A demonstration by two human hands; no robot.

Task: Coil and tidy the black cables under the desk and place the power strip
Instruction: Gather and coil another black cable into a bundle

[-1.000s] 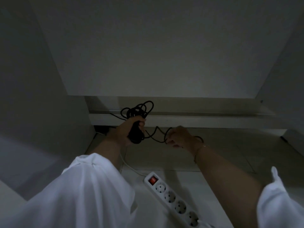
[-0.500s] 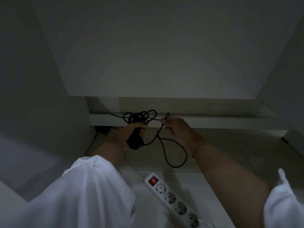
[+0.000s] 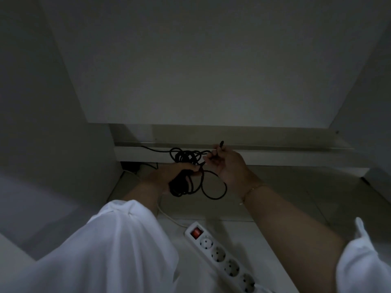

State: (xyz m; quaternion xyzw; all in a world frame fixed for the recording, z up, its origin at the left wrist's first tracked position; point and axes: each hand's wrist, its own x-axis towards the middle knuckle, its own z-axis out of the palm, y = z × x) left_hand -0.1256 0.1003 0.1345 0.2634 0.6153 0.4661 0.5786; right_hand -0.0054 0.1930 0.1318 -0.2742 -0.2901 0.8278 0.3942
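Observation:
Under the desk my left hand (image 3: 169, 174) grips a bundle of coiled black cable (image 3: 186, 157), with loops sticking out above and below the fist. My right hand (image 3: 227, 163) pinches the cable's free end, whose small plug (image 3: 221, 143) points up above my fingers. A slack loop (image 3: 213, 187) hangs between the two hands. The white power strip (image 3: 222, 256), with a red switch and several sockets, lies on the floor below my arms; its white cord (image 3: 167, 214) runs back under my left arm.
The desk's side panels close in on the left (image 3: 53, 144) and right (image 3: 370, 102). A white rail (image 3: 285, 154) runs across the back just above the tiled floor (image 3: 296, 193). A dark plug or adapter (image 3: 131, 166) sits in the back left corner.
My right hand has lifted the cable's end up and to the right, so its plug now stands above the fingers. The hanging loop has shortened, and more coils sit in my left hand.

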